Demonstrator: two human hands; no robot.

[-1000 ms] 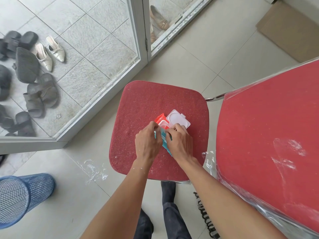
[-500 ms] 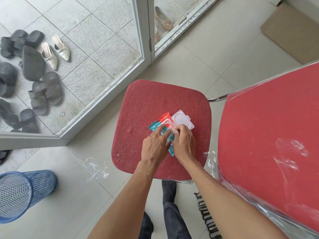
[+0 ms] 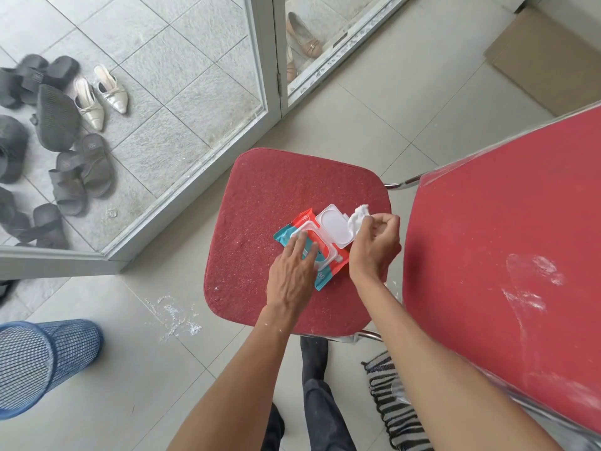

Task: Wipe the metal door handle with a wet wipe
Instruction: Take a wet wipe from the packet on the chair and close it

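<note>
Wipe drawn from pack on red chair seat

Left hand spread flat on wipes pack, marked "80"; right hand pinching white wipe; lid open.

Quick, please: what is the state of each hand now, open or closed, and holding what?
Left hand: open, flat, pressing on the wet wipe pack.
Right hand: closed, pinching a white wet wipe.

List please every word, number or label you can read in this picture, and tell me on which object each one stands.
"80": on the wet wipe pack, at its near corner beside the left hand.
Small logo on the pack's red far corner: too small to read.
Marks on the straps of the grey sandals: blurred, unreadable.
Nothing else carries text.
</note>
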